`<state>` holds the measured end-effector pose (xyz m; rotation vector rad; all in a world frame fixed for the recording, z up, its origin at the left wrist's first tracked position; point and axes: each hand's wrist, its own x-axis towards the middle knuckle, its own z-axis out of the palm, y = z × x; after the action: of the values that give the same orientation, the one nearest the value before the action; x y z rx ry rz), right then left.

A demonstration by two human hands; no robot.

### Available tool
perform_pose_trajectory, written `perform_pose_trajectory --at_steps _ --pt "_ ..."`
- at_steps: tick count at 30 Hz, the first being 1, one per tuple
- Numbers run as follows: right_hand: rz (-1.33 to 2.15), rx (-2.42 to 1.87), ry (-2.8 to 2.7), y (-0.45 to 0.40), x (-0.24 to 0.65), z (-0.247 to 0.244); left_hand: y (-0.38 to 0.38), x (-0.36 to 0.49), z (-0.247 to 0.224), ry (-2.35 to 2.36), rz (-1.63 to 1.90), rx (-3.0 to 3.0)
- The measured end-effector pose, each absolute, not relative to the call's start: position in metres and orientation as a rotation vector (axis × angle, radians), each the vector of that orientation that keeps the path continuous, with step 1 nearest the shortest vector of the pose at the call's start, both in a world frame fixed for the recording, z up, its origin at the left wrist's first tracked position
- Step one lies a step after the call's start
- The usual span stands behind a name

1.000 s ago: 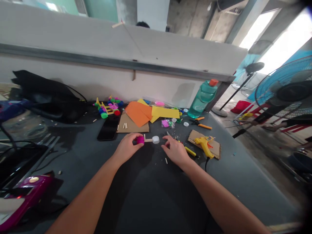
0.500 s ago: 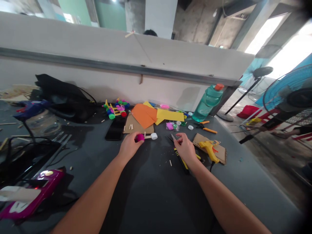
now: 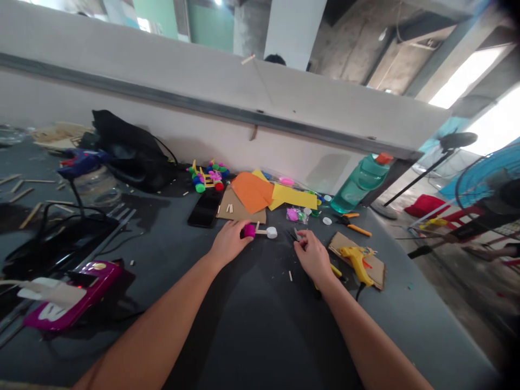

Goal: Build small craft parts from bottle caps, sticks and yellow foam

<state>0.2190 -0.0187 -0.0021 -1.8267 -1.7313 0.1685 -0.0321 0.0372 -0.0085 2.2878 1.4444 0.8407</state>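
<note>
My left hand (image 3: pixel 229 242) pinches a magenta bottle cap (image 3: pixel 249 231) above the dark table. A thin wooden stick (image 3: pixel 262 232) runs from that cap to a white bottle cap (image 3: pixel 272 233), with a short stick piece standing up near the magenta end. To the right, my right hand (image 3: pixel 314 257) is closed, palm down, near the table. A small grey pointed piece (image 3: pixel 296 234) shows at its fingertips; its kind is not clear. Yellow-and-black tool parts (image 3: pixel 335 270) lie partly hidden beneath this hand.
A yellow glue gun (image 3: pixel 357 262) rests on cardboard at right, below orange-handled pliers (image 3: pixel 359 229) and a green bottle (image 3: pixel 361 184). Behind my hands are a phone (image 3: pixel 204 207), orange paper (image 3: pixel 252 192) and colourful models (image 3: pixel 208 176). A magenta power strip (image 3: pixel 77 298) lies left.
The camera view has turned, so the scene sits further right. My right hand has shifted over the yellow-and-black tool, covering more of it. My left hand still holds the joined caps.
</note>
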Motion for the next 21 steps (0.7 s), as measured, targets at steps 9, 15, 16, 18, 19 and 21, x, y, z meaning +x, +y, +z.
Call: perform_pose_trajectory --at_steps 9,15,16,18,19,21 --pt "0.106 -1.659 -1.859 -0.024 0.203 0.018 0.027 -0.029 0.000 1.295 1.004 2.332" --pt "0.119 -1.471 -2.049 -0.011 0.180 0.043 0.033 -0.027 -0.009 1.281 1.004 2.346" --pt "0.129 -1.448 -2.049 -0.006 0.175 0.045 0.034 -0.027 -0.010 1.271 1.004 2.359" --pt "0.165 -1.439 -2.024 0.006 0.165 0.046 0.035 -0.027 -0.011 1.251 0.996 2.386" --pt "0.193 -1.443 -2.014 0.011 0.160 0.045 0.035 -0.027 -0.010 1.243 0.991 2.396" --pt "0.238 -1.447 -1.999 0.022 0.152 0.041 0.035 -0.027 -0.010 1.233 0.982 2.411"
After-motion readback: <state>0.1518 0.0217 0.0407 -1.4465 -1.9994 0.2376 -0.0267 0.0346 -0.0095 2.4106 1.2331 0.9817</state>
